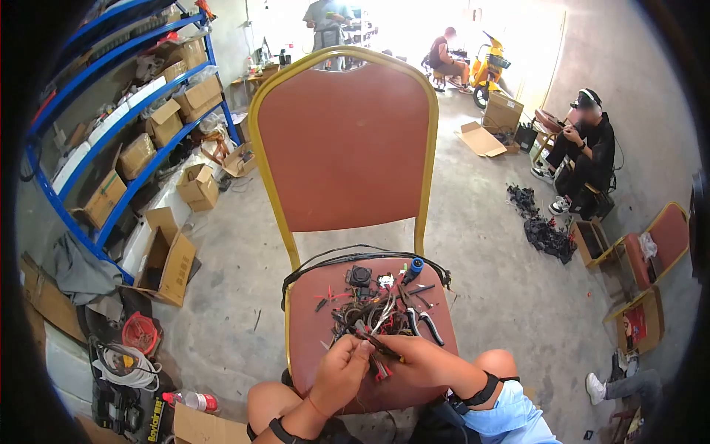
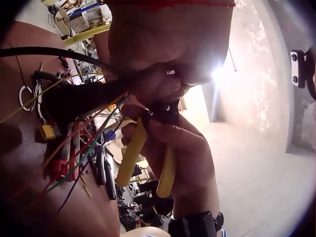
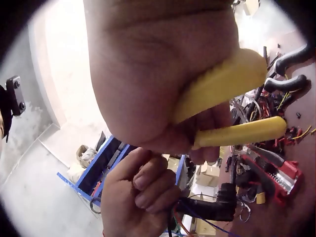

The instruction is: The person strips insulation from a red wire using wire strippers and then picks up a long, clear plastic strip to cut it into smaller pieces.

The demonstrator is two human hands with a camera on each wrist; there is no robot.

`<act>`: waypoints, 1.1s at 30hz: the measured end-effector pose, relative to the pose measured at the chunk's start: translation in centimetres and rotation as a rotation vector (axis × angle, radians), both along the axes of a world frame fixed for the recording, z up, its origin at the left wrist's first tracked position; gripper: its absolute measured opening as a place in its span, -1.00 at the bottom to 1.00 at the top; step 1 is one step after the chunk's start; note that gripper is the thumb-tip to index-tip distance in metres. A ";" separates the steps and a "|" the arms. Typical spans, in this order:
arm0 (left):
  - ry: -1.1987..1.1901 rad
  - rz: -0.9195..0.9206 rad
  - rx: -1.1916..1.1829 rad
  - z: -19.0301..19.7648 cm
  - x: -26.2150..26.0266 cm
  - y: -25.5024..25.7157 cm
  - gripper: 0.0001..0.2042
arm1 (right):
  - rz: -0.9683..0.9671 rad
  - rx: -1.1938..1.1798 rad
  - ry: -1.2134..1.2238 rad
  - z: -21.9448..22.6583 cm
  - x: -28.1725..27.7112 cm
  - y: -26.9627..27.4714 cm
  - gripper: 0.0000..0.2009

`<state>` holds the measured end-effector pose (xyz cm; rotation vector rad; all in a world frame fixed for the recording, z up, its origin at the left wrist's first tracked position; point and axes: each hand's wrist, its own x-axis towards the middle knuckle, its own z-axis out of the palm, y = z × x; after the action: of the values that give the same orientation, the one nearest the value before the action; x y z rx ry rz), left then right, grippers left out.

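In the head view both hands meet over the front of a chair's red seat [image 1: 307,362]. My right hand [image 1: 414,360] grips a hand tool with two yellow handles [image 3: 242,134] and a dark riveted head [image 2: 165,112], like wire strippers. The handles stand spread apart. Right at that head, my left hand [image 3: 136,195] holds a black cable with curled fingers. A thick black elbow-shaped part [image 3: 210,208] and thin red, green and blue wires [image 2: 94,143] stick out beside it. The tool's tip is hidden behind the fingers.
On the seat lie a tangled wire pile [image 1: 366,314], pliers with black-and-white handles [image 1: 425,325], a red-handled tool [image 3: 279,175] and a blue-ended connector [image 1: 416,266]. The chair's tall backrest [image 1: 347,148] rises beyond. Blue shelving [image 1: 133,192] stands left; a seated person [image 1: 588,144] is at right.
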<state>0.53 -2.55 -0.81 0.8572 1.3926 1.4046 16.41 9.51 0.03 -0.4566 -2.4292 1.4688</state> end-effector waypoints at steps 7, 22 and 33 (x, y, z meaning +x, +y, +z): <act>-0.024 -0.089 -0.091 -1.0 -0.2 0.1 -0.80 | -0.078 0.067 -0.012 -0.4 -0.1 -0.3 -0.63; 0.204 0.001 0.082 -0.3 0.1 0.6 -0.84 | -0.117 0.001 0.095 0.7 0.1 0.3 -0.65; 0.064 -0.018 0.041 -0.2 -0.3 0.4 -0.76 | -0.130 -0.124 0.072 -0.3 0.2 1.0 -0.71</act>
<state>0.26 -2.15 -1.01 0.9466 1.4043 1.4073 16.64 10.49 -0.24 -0.5668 -2.2176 1.5580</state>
